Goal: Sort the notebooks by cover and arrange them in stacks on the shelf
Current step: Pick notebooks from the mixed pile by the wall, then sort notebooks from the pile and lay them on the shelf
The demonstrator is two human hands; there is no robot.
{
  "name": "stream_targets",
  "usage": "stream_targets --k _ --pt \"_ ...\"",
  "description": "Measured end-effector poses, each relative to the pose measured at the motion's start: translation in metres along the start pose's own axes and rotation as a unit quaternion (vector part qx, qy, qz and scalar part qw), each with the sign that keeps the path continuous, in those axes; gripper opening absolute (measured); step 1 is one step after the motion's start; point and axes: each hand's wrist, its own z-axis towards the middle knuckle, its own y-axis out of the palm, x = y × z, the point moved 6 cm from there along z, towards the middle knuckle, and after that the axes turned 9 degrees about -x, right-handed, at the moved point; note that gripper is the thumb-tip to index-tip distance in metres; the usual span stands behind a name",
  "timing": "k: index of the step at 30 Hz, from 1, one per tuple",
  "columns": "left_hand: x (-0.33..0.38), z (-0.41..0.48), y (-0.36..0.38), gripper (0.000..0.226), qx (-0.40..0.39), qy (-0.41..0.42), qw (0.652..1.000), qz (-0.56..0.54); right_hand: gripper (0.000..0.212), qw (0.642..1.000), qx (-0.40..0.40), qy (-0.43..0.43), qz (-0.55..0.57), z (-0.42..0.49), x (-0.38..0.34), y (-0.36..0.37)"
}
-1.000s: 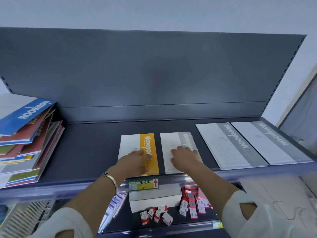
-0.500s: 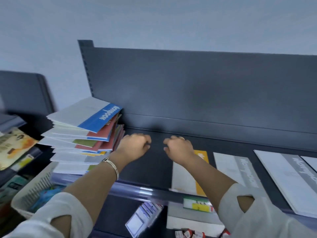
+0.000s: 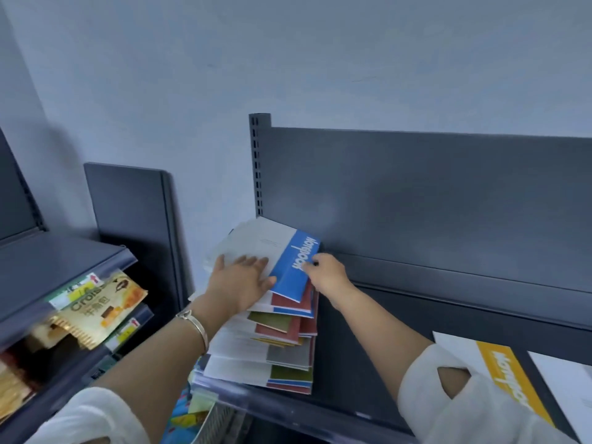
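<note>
Head view: the blue notebook (image 3: 266,243) sits on top of the messy pile (image 3: 282,347) at the left end of the shelf (image 3: 368,347). The left hand (image 3: 238,283) lies flat on its white half, fingers spread, and the right hand (image 3: 326,272) pinches the blue band's edge. I'd peel off just that one and pin the rest so nothing slides.

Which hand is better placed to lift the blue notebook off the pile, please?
Likely right: the right hand pinches the blue notebook at its edge; the left hand lies flat on its cover.
</note>
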Motion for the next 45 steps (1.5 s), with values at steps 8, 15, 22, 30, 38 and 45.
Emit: stream_targets --k 8,15,22,30,38,45 --pt "-0.006 0.009 -0.023 0.035 0.096 0.09 0.976 -0.172 0.012 0.945 -0.012 0.133 0.298 0.017 0.025 0.005" --pt "-0.072 0.044 -0.027 0.047 0.053 -0.147 0.975 -0.16 0.009 0.974 0.032 0.155 0.16 0.02 0.049 -0.013" --pt "-0.063 0.045 -0.033 0.048 0.119 -0.152 0.98 -0.04 0.011 0.972 0.039 0.144 0.184 0.013 0.054 -0.01" --pt "-0.047 0.04 -0.035 0.046 0.15 -0.159 0.976 -0.001 0.014 0.969 0.053 0.138 0.197 0.008 0.058 -0.009" --pt "-0.026 0.056 -0.02 0.033 0.021 -0.133 0.986 -0.1 0.012 0.971 0.056 0.107 0.205 0.001 0.052 -0.008" --pt "0.002 0.042 -0.035 0.017 0.12 -0.038 0.893 -0.432 0.014 0.953 0.101 0.058 0.28 -0.013 0.053 -0.03"
